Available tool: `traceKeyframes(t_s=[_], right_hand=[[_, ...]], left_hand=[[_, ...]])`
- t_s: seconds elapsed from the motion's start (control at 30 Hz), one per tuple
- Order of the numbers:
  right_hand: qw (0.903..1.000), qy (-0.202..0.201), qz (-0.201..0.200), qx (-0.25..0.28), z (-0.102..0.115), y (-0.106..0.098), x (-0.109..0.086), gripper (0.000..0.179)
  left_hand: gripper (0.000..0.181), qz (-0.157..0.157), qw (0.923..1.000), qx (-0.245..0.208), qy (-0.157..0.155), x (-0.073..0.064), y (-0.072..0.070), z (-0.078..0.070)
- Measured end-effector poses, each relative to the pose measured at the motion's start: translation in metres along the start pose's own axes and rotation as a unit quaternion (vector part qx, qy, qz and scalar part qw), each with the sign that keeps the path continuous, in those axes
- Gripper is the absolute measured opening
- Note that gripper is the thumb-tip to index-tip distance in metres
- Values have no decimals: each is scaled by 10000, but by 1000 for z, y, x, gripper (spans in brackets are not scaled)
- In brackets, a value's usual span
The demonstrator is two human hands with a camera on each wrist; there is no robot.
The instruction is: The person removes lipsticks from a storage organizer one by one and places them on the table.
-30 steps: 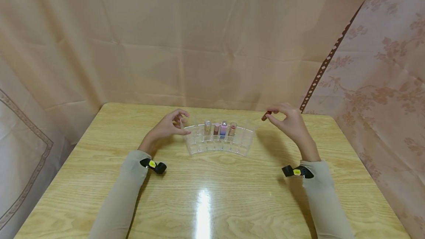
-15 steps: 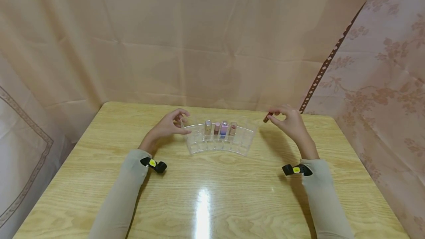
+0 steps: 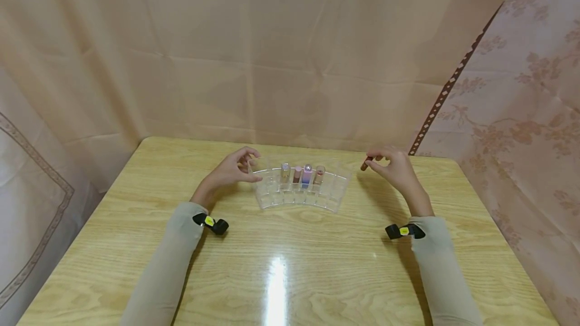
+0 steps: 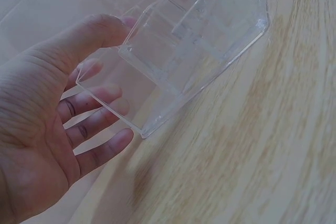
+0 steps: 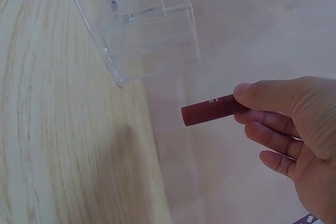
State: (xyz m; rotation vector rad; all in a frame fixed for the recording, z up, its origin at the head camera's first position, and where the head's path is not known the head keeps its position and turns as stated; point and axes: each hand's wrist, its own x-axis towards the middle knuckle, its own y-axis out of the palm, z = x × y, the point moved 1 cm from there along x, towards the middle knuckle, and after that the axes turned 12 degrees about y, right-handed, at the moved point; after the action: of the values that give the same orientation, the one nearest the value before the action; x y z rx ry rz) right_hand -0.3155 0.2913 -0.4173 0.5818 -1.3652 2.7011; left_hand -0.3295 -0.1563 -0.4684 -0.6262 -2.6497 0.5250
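Note:
A stepped, curved organizer of clear plastic stands near the back of the table. My left hand holds its left end, thumb on the near side and fingers behind the clear side panel. Between the thumb and fingers of my right hand is a dark red lipstick, pinched by one end and held in the air right of the organizer. Upright in the back row stand a gold tube, a mauve lipstick, a purple-and-blue tube with a round silver top and a pinkish-gold lipstick.
The wood-grain table reflects a bright light at its front. Beige cloth hangs behind its back edge. To the right is a flowered cloth. Black wrist cameras sit on both sleeves.
My right hand, with the red lipstick, has shifted very slightly right; the lipstick has tilted a little more upright. My left hand keeps its place on the organizer.

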Motion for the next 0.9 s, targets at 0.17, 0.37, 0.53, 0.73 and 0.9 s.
traceKeyframes(t_s=[0.17, 0.37, 0.53, 0.73, 0.9], right_hand=[[9998, 117, 134, -9, -2, 1, -1, 19], [9994, 196, 290, 7, -3, 4, 0, 19], [9978, 436, 486, 95, -3, 5, -1, 18], [9963, 583, 630, 47, -3, 5, -1, 19], [9960, 600, 649, 93, -4, 6, -1, 19]], left_hand=[[62, 28, 10000, 7, -16, 0, 0, 0], [64, 128, 9998, 78, -162, -3, -3, -3], [62, 154, 9997, -25, -165, -5, -5, -5], [59, 263, 9995, -123, 88, -5, -7, -3], [59, 273, 9992, -303, 55, -6, -8, -3]])
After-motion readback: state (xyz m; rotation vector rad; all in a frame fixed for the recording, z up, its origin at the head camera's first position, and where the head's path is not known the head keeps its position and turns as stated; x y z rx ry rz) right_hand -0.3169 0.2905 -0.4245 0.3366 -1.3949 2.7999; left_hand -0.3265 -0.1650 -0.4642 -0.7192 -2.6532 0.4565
